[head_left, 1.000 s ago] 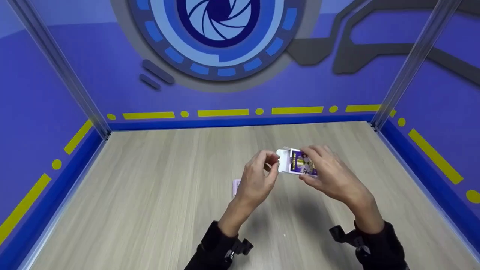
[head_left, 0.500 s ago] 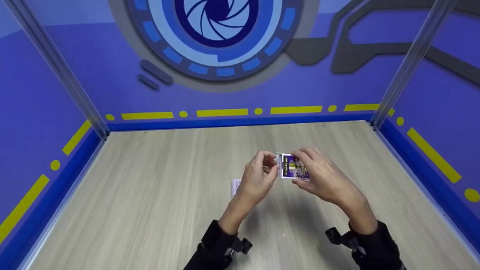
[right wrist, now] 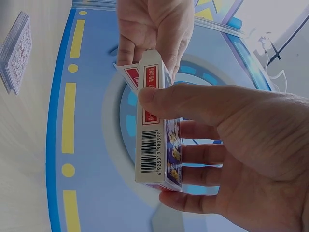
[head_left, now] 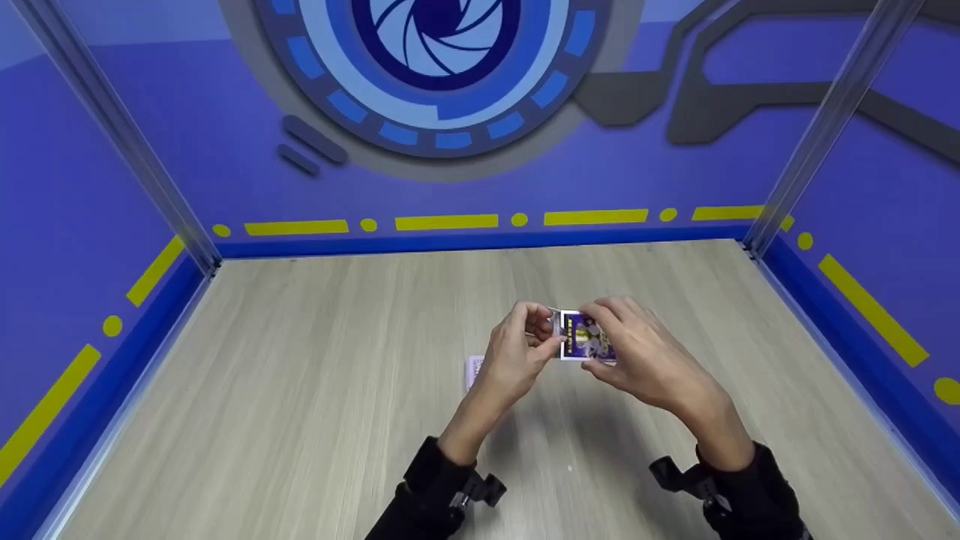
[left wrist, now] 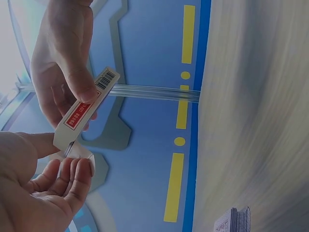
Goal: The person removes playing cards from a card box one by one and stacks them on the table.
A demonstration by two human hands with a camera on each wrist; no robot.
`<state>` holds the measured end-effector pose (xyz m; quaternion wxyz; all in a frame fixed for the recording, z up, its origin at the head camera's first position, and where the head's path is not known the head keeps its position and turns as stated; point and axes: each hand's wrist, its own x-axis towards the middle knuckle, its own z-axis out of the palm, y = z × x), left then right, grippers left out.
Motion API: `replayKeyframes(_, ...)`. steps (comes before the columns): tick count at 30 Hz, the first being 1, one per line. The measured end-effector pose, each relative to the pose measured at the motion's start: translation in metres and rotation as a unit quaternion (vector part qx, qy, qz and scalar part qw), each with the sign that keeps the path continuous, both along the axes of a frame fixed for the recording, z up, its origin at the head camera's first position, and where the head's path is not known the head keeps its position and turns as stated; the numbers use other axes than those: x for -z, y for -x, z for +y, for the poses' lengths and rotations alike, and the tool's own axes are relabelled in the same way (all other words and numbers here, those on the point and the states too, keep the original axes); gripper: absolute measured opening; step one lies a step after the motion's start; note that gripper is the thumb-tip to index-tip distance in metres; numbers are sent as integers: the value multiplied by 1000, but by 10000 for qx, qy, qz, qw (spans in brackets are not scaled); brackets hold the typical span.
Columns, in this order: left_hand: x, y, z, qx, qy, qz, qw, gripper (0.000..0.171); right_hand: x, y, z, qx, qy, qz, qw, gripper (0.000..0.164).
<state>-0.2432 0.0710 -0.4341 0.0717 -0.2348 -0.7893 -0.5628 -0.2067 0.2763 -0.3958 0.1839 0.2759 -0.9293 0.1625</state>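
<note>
A playing card box point(head_left: 576, 336), purple-printed on its face, is held up over the table. My right hand point(head_left: 651, 356) grips it by its sides, the thumb on the narrow white side that carries a barcode point(right wrist: 150, 152). At the box's other end my left hand point(head_left: 516, 351) has its thumb and curled fingers around the end flap point(left wrist: 83, 153). That flap stands folded out from the box in both wrist views. A stack of playing cards point(right wrist: 19, 53) lies on the table, partly hidden behind the left hand in the head view.
The wood-grain table point(head_left: 315, 375) is bounded by blue panels point(head_left: 487, 180) at the back and sides, with clear corner posts point(head_left: 817, 120). Black wrist mounts point(head_left: 442, 480) sit on both forearms.
My right hand has brought the box slightly left, closer to my left hand. The white flap, spread flat earlier, now tilts up between the left fingers. The card stack has stayed put.
</note>
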Motion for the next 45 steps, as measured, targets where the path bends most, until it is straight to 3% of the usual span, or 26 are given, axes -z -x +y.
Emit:
replayKeyframes(17,0,-2,4,-200,-94,-328,9992,32,3,-1,-2,-81,-31,81,9999,66)
replayKeyframes(25,0,-1,1,58,-424,-790,9960,28,4,-1,-4,-110,-81,7,9999,67)
replayKeyframes(32,-2,1,-1,306,-682,-1161,9904,25,3,2,-2,-162,-185,211,9995,68)
replayKeyframes(40,-7,1,-7,464,-668,-860,9930,35,2,3,1,-111,-83,80,9999,64)
replayKeyframes(45,-10,0,-12,329,-421,-448,9976,42,2,3,4,-31,13,-94,10000,64)
